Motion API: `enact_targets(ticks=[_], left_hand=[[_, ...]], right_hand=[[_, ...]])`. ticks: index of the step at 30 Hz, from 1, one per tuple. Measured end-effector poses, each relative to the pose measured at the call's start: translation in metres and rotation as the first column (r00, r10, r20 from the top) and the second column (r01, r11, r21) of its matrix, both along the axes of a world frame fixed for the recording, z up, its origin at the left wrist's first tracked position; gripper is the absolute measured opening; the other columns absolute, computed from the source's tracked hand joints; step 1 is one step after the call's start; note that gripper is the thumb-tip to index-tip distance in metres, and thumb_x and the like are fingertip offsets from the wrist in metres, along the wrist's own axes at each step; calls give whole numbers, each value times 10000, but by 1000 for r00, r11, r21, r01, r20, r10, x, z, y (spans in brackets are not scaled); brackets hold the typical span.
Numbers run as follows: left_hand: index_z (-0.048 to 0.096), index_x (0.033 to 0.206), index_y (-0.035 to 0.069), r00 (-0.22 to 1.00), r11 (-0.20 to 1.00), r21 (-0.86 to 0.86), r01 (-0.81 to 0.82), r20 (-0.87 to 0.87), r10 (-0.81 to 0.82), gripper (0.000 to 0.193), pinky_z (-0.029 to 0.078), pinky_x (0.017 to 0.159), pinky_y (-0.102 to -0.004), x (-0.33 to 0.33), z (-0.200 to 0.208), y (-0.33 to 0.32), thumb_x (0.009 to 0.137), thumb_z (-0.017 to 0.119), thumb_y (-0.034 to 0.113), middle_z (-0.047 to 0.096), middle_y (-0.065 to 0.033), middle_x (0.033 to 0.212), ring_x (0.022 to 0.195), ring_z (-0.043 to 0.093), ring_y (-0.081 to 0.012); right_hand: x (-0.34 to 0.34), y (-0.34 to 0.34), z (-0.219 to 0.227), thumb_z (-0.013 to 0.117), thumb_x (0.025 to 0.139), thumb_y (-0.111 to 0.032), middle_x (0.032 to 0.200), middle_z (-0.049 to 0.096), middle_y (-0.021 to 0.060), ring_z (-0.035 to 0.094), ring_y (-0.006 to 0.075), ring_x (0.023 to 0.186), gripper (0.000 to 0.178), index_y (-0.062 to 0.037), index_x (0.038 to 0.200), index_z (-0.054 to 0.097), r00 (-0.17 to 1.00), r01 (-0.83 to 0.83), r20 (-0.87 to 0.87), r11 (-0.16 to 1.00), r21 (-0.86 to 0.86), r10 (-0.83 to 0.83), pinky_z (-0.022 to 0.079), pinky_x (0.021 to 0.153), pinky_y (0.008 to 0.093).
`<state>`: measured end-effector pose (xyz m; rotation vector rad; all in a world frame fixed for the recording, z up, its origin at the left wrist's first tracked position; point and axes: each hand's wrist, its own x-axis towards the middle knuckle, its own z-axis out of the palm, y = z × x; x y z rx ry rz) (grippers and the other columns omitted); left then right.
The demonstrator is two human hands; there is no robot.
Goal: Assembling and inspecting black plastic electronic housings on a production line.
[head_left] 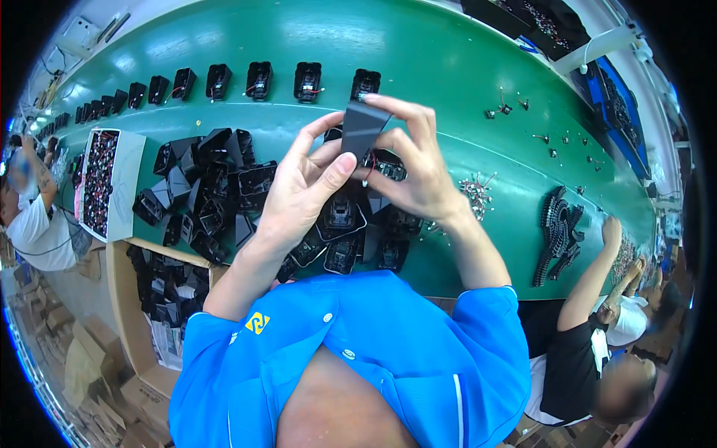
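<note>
Between my hands, above the near part of the bench, is a black plastic housing [364,128] with its smooth side turned up. My left hand [305,179] grips its left side and lower end, the thumb pressed near the bottom corner. My right hand [414,160] holds its right side, the index finger reaching over the top end. A short red wire with a white plug shows just under the housing by my right fingers; whether they pinch it I cannot tell. Below my hands lie several more black housings [341,213], open sides up, showing parts inside.
A row of black housings [259,81] runs along the green bench [448,75]. Left are a housing pile [213,179], a white box of small parts [101,183] and a carton [127,313]. Right are wired parts [476,194], black strips [559,231] and co-workers [575,366].
</note>
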<state>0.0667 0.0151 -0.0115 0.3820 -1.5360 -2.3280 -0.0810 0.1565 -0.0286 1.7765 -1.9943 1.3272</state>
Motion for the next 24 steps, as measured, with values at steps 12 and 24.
enact_targets(ticks=[12,24], left_hand=[[727,1062,31,933,170,-952,256,289,215,205,376,962,-373,51,-15,-84,879,711,121,654,-77,1040,996,531,-227],[743,962,37,780,197,-802,564,596,192,148,351,902,-340,25,-8,-95,848,741,132,592,-70,853,860,469,-207]], right_hand=[[-131,22,-30,760,766,-205,1281,550,103,494,259,1136,306,-84,1032,671,954,298,-248,650,699,-170,375,984,402],[-154,69,-31,747,837,-221,1274,553,83,496,254,1207,243,-86,1029,685,893,387,-56,698,603,-447,420,1023,438]])
